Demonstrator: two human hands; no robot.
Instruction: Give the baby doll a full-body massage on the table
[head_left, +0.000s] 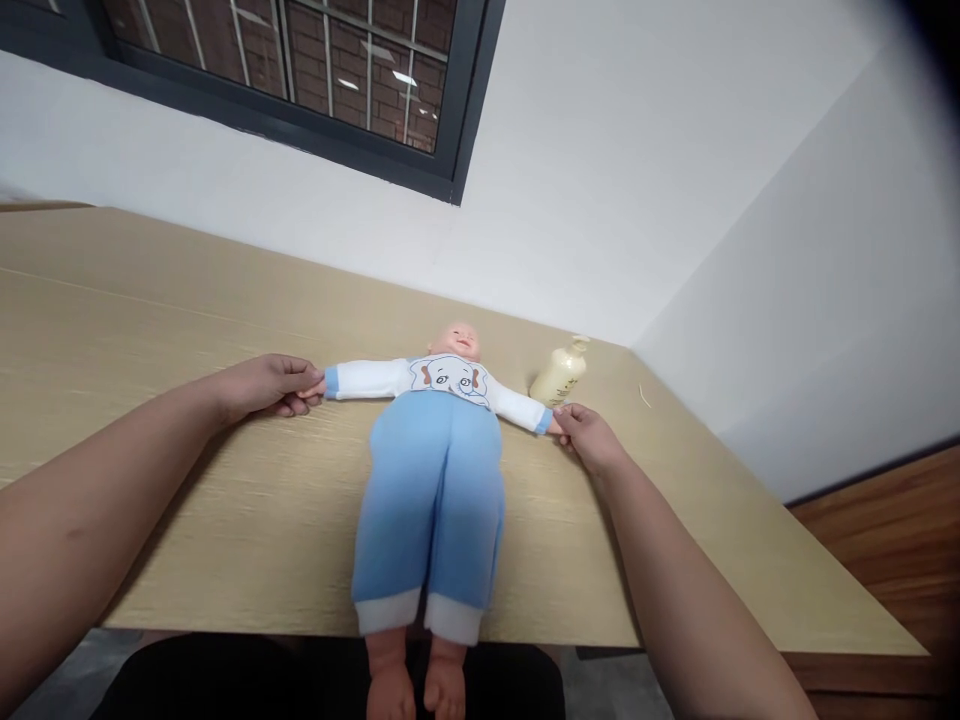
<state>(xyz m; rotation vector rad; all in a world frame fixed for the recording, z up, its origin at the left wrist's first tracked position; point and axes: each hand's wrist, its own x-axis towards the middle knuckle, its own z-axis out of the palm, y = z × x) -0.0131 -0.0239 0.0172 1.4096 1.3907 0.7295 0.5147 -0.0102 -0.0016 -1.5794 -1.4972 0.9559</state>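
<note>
A baby doll point(439, 440) lies on its back on a light wooden table point(150, 330), head toward the wall. It wears a white shirt with an elephant print and blue trousers; its bare feet hang past the near table edge. Both doll arms are stretched out sideways. My left hand point(266, 385) pinches the end of the doll's arm on the left. My right hand point(589, 435) grips the end of the doll's arm on the right.
A cream pump bottle point(560, 374) lies tilted on the table just beyond my right hand. White walls meet at a corner behind the table, with a dark-framed window point(300, 70) above. Wooden floor shows at the right.
</note>
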